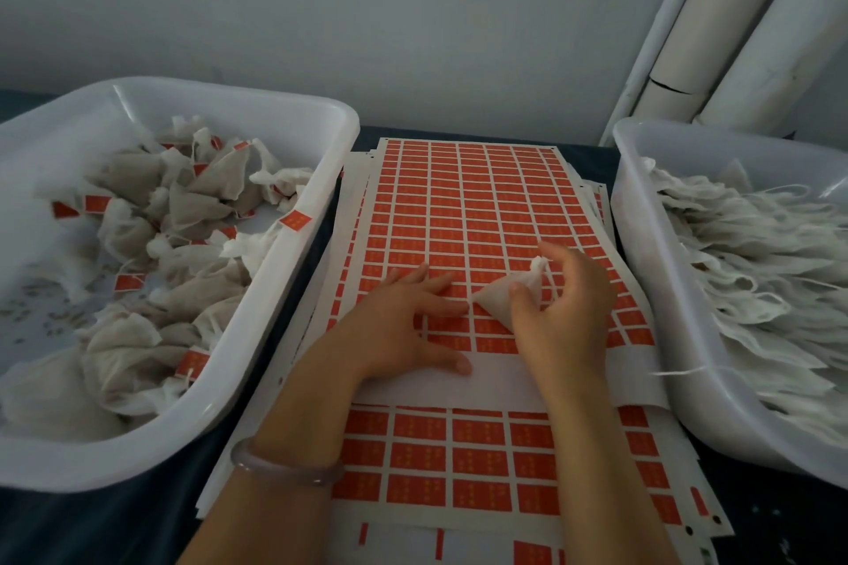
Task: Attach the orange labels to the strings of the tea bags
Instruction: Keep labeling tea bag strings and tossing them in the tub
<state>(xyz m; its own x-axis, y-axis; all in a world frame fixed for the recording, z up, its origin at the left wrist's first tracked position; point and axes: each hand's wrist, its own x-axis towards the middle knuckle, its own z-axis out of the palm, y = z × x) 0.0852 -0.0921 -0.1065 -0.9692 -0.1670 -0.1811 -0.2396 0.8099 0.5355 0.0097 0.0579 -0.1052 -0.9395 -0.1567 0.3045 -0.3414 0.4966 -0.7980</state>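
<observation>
**A:** Where is the tea bag [498, 300] sitting?
**B:** The right hand [564, 307] is pinching its gathered top, holding it just over the sheet of orange labels [472, 206], likely to bring the string to a label. I cannot make out the string.
**A:** And the left hand [404, 321]?
**B:** It is lying flat, fingers straight, pressing the sheet, probably to stop it lifting.
**A:** The tubs?
**B:** The left tub [293, 262] is holding labelled bags [183, 206], and the right tub [635, 206] is holding unlabelled bags [757, 266], both sitting just beside the sheet, within reach
</observation>
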